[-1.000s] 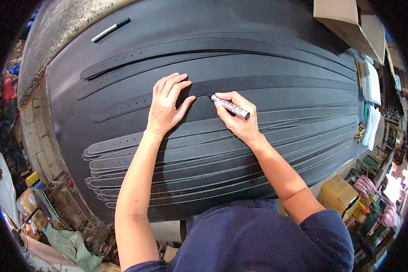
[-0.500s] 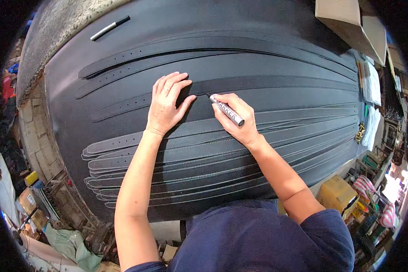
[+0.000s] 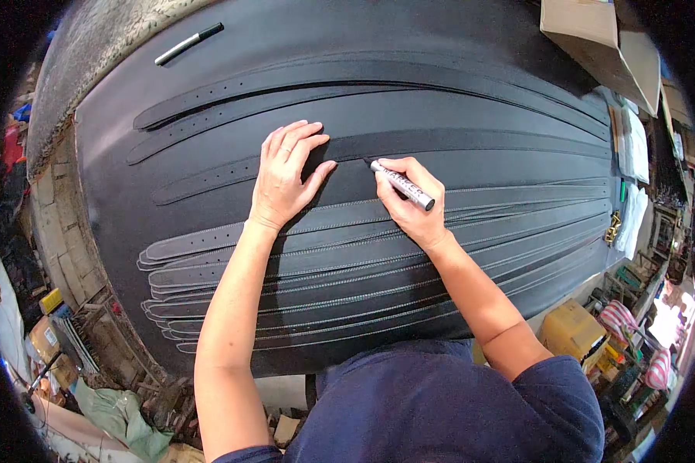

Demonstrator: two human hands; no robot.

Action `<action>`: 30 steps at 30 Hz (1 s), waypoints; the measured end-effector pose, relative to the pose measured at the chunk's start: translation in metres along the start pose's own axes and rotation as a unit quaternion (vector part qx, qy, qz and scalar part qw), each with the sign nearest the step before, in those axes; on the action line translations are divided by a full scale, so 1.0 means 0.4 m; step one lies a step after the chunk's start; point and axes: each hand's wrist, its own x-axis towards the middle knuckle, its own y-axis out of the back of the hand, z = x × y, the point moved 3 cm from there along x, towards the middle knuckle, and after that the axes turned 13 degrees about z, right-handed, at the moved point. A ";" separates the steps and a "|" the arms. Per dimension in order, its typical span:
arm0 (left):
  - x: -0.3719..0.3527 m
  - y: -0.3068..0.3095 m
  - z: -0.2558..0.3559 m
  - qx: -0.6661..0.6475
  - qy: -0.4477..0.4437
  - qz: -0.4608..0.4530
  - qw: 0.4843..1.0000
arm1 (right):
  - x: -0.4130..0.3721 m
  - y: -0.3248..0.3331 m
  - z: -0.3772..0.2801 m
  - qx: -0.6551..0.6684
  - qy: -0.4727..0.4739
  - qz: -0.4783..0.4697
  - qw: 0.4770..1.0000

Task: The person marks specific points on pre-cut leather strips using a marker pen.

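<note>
A silver marker (image 3: 403,186) with a black end is gripped in my right hand (image 3: 414,199), its dark tip at the lower edge of a black leather belt strap (image 3: 448,141). To the left, my left hand (image 3: 287,174) lies on the same strap with its fingers stretched out, holding nothing. Stitched belt straps (image 3: 201,245) with light edges lie in an overlapping row nearer my body. Farther away, two dark straps (image 3: 301,83) with punched holes lie side by side. The marker's tip looks uncapped, though its contact with the strap is hard to make out.
Another marker (image 3: 189,43) rests at the far left of the black table surface (image 3: 116,162). At the right edge are a cardboard box (image 3: 594,38), white plastic bags (image 3: 633,147) and brass-coloured buckles (image 3: 612,228). A yellow box (image 3: 573,333) stands beside the table.
My right hand and the marker have moved a little to the right along the strap's edge. My left hand has stayed almost in place.
</note>
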 end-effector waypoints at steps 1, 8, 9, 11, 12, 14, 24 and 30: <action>0.000 0.000 0.000 -0.001 -0.001 0.001 1.000 | 0.003 -0.001 -0.003 -0.009 0.017 0.003 1.000; -0.003 -0.004 -0.004 -0.001 -0.004 0.005 1.000 | 0.001 -0.005 0.004 -0.016 0.031 0.007 0.999; -0.004 -0.004 -0.005 -0.001 -0.003 0.005 1.000 | 0.000 -0.005 0.004 -0.016 0.032 0.007 0.999; -0.003 -0.004 -0.005 -0.002 -0.005 0.006 1.000 | 0.001 -0.006 0.003 -0.016 0.032 0.006 0.999; -0.003 -0.004 -0.004 -0.002 -0.006 0.007 1.000 | 0.001 -0.006 0.002 -0.017 0.031 0.006 0.999; -0.002 -0.004 -0.003 -0.002 -0.004 0.006 1.000 | 0.001 -0.006 0.001 -0.017 0.033 0.006 0.999; -0.002 -0.001 -0.002 0.001 -0.003 0.002 1.000 | -0.002 -0.006 -0.001 -0.028 0.057 0.031 0.997; -0.003 -0.003 -0.003 0.002 -0.006 0.003 1.000 | -0.001 -0.002 0.000 -0.036 0.053 0.041 0.997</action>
